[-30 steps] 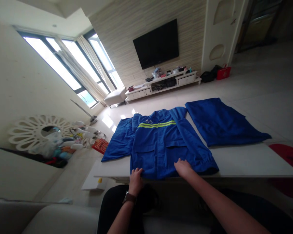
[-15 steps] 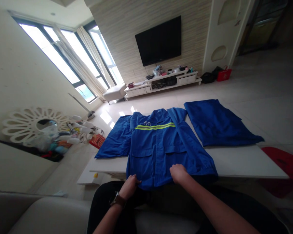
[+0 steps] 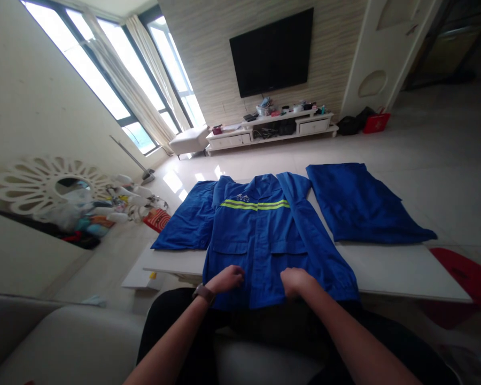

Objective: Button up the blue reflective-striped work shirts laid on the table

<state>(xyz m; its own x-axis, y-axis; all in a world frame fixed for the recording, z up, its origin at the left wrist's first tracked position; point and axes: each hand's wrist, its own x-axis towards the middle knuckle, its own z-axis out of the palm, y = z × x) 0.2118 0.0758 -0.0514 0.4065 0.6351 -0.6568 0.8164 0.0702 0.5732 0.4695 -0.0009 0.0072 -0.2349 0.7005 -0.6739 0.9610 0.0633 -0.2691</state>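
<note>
A blue work jacket (image 3: 260,230) with yellow-green reflective stripes lies front up, its collar away from me and its hem at the table's near edge. My left hand (image 3: 227,279), with a watch on the wrist, is over the lower front, below a pocket flap. Its fingers are curled in and no cloth shows between them. My right hand (image 3: 297,281) is closed on the jacket near the hem, right of the front closure; its fingertips are hidden. One sleeve (image 3: 320,246) runs down the jacket's right side.
Folded blue garments lie on both sides: one at left (image 3: 184,219), one at right (image 3: 364,208). All rest on a white table (image 3: 409,272). A red stool (image 3: 460,272) stands by its right end. Beyond are a TV cabinet (image 3: 272,128) and, at left, piled items beside a mirror (image 3: 70,187).
My left hand has let go of the jacket's hem and moved up and right over its lower front. My right hand stays near the hem. The view has shifted slightly.
</note>
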